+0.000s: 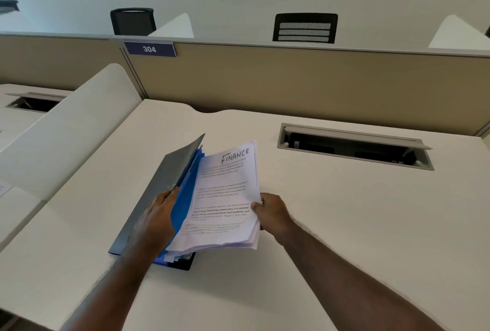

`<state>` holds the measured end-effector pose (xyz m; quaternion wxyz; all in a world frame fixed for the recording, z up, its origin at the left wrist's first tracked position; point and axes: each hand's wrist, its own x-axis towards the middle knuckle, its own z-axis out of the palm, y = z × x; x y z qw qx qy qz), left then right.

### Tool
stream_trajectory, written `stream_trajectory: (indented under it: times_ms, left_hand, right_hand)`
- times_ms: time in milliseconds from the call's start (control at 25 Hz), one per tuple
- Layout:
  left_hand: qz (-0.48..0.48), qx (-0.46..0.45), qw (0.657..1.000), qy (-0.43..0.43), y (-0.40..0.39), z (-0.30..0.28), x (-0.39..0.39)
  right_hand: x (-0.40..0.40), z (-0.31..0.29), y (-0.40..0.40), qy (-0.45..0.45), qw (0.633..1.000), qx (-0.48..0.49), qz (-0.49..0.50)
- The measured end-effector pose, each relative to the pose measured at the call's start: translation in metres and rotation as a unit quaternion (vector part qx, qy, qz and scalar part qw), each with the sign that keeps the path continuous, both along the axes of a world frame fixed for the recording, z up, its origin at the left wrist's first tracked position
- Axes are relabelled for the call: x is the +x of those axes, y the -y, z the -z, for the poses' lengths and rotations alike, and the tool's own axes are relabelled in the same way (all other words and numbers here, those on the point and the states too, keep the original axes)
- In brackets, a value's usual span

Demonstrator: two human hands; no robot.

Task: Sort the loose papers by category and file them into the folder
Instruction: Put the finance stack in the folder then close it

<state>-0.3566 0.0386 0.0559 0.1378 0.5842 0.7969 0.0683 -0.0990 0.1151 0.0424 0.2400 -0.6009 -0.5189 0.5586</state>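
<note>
A dark grey folder lies on the white desk, its cover lifted to the left. Blue dividers show inside it. My left hand holds the cover and dividers back, fingers curled over their edge. A stack of white papers, the top sheet hand-marked "FINANCE", rests slanted over the folder's right side. My right hand pinches the stack's right edge, thumb on top.
A cable tray opening with a raised lid sits in the desk at the right. A beige partition with a "304" label runs behind. A white side divider stands at the left. Two black chairs stand beyond the partition.
</note>
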Motion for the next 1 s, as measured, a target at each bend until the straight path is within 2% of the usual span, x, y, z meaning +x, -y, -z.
stream_trajectory:
  times_ms: [160, 360, 560, 600, 720, 760, 800, 840, 880, 920, 960, 1000]
  left_hand:
    - [0.013, -0.015, 1.0, 0.008, 0.001, 0.0, -0.007]
    - [0.017, -0.008, 1.0, 0.014, 0.003, 0.009, -0.007]
    - [0.036, 0.036, 0.997, -0.058, 0.002, 0.014, 0.001]
    - [0.04, 0.022, 0.997, -0.065, 0.005, 0.014, -0.002]
    - [0.03, -0.006, 0.999, -0.034, -0.002, 0.011, 0.017]
    - [0.081, -0.092, 0.992, -0.032, -0.006, 0.004, 0.027]
    - [0.155, -0.213, 0.958, -0.112, -0.007, -0.021, 0.038]
    - [0.249, -0.352, 0.871, -0.236, -0.015, -0.034, 0.052]
    - [0.254, -0.37, 0.856, -0.257, -0.019, -0.035, 0.053]
    - [0.176, -0.317, 0.92, -0.149, -0.011, -0.016, 0.054]
    - [0.139, -0.167, 0.975, -0.046, 0.001, 0.012, 0.043]
    - [0.072, -0.04, 0.996, -0.022, 0.003, 0.015, 0.03]
  right_hand:
    - [-0.027, 0.002, 0.0, 0.04, 0.998, 0.039, -0.003]
    - [-0.062, 0.007, 0.023, 0.048, 0.995, 0.089, -0.02]
    - [-0.101, 0.01, 0.033, 0.003, 0.999, 0.046, -0.029]
    - [-0.107, 0.01, 0.032, -0.011, 0.999, 0.034, -0.026]
    - [-0.134, 0.014, 0.026, -0.066, 0.998, -0.014, 0.009]
    - [-0.141, 0.012, 0.024, -0.091, 0.994, -0.062, 0.019]
    - [-0.148, 0.013, 0.024, -0.103, 0.99, -0.088, 0.027]
    - [-0.156, 0.013, 0.023, -0.092, 0.991, -0.096, 0.025]
    - [-0.161, 0.014, 0.02, -0.071, 0.993, -0.093, -0.004]
    - [-0.161, 0.015, 0.016, -0.037, 0.995, -0.087, -0.042]
    - [-0.158, 0.015, 0.013, 0.0, 0.994, -0.075, -0.078]
    - [-0.156, 0.016, 0.009, 0.041, 0.991, -0.069, -0.111]
